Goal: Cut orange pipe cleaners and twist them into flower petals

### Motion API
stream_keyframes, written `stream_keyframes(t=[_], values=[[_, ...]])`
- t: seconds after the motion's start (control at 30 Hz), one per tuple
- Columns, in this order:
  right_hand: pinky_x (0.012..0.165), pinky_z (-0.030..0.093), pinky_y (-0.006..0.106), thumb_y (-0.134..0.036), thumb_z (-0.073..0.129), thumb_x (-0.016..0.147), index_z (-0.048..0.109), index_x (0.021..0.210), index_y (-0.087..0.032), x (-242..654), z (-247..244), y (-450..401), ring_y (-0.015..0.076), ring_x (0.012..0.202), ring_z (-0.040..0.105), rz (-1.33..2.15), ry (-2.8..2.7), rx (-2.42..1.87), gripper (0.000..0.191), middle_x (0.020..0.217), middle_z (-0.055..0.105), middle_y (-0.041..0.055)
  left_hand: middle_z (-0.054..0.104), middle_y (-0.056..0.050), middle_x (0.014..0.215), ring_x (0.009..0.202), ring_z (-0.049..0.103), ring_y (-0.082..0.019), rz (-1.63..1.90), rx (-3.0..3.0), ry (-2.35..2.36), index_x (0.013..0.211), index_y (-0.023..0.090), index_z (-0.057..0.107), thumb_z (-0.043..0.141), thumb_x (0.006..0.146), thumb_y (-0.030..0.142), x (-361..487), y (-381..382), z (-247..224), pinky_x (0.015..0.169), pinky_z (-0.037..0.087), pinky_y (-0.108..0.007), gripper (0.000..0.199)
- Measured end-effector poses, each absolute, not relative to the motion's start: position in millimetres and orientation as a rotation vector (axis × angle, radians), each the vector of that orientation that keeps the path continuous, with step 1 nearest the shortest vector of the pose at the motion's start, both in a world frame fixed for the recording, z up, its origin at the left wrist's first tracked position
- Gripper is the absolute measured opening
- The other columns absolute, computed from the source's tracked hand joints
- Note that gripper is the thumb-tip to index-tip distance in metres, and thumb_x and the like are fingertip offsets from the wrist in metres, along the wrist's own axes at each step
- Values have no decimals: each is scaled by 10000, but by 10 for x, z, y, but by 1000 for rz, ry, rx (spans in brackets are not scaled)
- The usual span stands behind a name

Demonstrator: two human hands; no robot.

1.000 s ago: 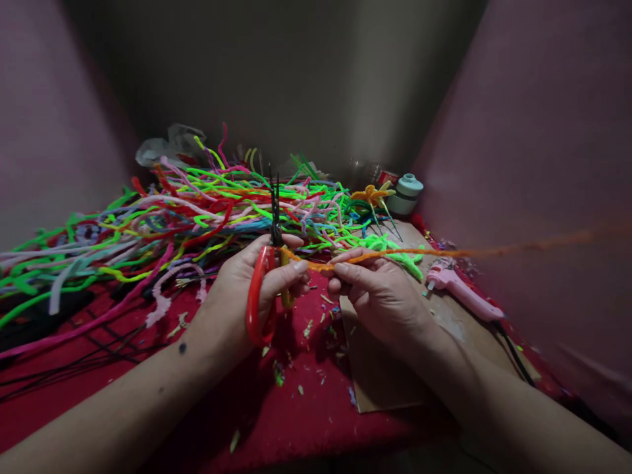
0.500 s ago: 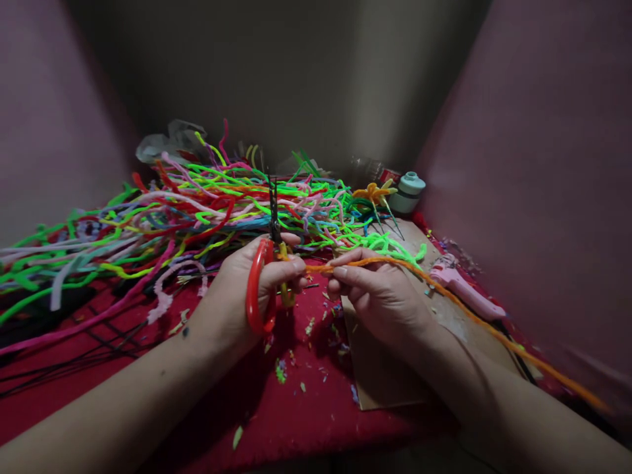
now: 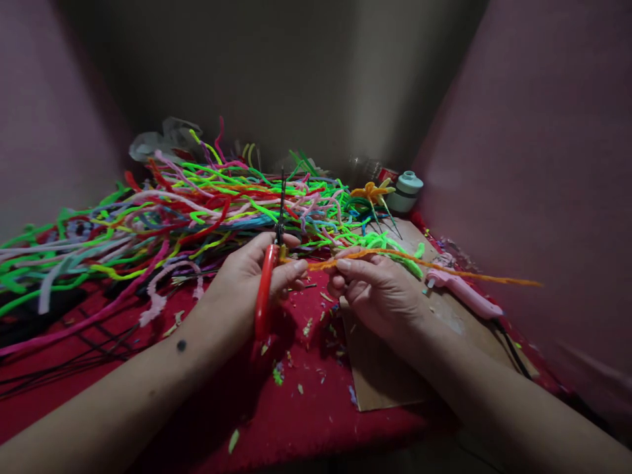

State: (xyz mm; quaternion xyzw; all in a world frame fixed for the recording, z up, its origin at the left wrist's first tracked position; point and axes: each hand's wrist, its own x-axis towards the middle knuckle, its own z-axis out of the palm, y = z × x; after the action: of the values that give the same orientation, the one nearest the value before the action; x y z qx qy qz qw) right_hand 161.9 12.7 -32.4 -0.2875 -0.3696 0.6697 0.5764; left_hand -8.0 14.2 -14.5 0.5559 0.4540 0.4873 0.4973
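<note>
The fuzzy orange stem was pinched by the left hand and the right hand, its long loose end reaching out rightward past the right one. The scissors, red-handled with slim dark blades, sat in the left hand, blades together and pointing away.

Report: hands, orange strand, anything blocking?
Left hand: red-handled scissors plus orange strand. Right hand: pinching same strand. Strand trails rightward. Fuzzy-stem pile beyond hands, not blocking.
</note>
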Motion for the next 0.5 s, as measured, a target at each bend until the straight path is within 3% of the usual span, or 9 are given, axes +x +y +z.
stream_keyframes(t=[0.13,0.23,0.5], values=[[542,401,224,-150,712,677,686,706,-163,1657,-338,151,79,549,524,1399,-991,-735,42,651,609,-17,616,-14,876,786,576,-189,1257,2081,1465,1166,248,511,587,754,202,-216,168,-154,745,456,-297,421],[581,409,241,-157,708,682,690,698,-173,1677,-353,167,93,591,520,1310,-1044,-756,28,663,610,-12,615,-50,972,887,587,-212,1134,2482,1484,1172,190,496,497,747,107,-237,118,-180,810,455,-313,433],[551,386,247,-89,643,634,685,675,-161,1676,-331,187,96,569,486,1365,-1031,-702,93,641,588,-12,608,-178,1130,1052,577,-286,739,2738,1352,1233,65,478,375,830,158,-132,124,-364,886,481,-415,427]])
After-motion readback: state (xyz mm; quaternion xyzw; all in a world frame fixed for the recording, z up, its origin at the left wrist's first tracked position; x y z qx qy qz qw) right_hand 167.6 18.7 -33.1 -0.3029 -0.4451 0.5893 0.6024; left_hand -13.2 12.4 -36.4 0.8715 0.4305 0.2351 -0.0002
